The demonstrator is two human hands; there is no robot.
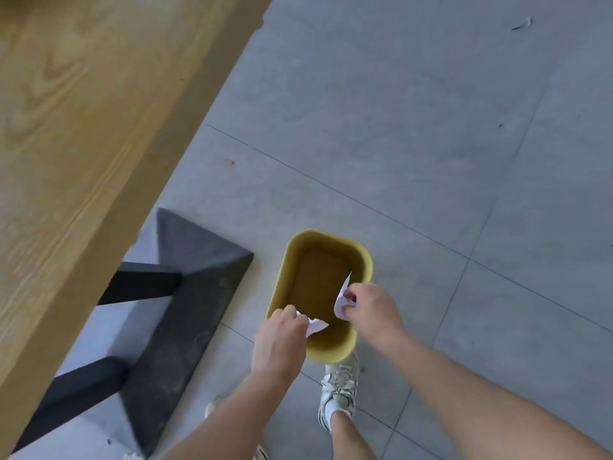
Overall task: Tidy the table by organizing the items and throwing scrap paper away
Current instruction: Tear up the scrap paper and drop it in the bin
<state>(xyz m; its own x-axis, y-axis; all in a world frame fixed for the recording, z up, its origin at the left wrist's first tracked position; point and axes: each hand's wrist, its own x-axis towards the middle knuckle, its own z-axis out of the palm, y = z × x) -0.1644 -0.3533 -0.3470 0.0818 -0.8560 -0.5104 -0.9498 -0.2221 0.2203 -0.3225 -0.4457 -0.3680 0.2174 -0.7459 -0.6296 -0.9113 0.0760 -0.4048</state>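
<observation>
Head view | left scrap piece (pixel 316 325) and right scrap piece (pixel 341 298) were over the open yellow bin (pixel 331 355), not yet dropped | left hand (pixel 282 336) pinched one with curled fingers, right hand (pixel 371 307) pinched the other | disposal judged nearly done | table (pixel 66 127) mostly out of view, so the organizing could not be judged.

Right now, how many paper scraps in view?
2. First scrap gripped by the left hand; second scrap by the right hand, both over the yellow bin. More may be hidden in the hands.
</observation>
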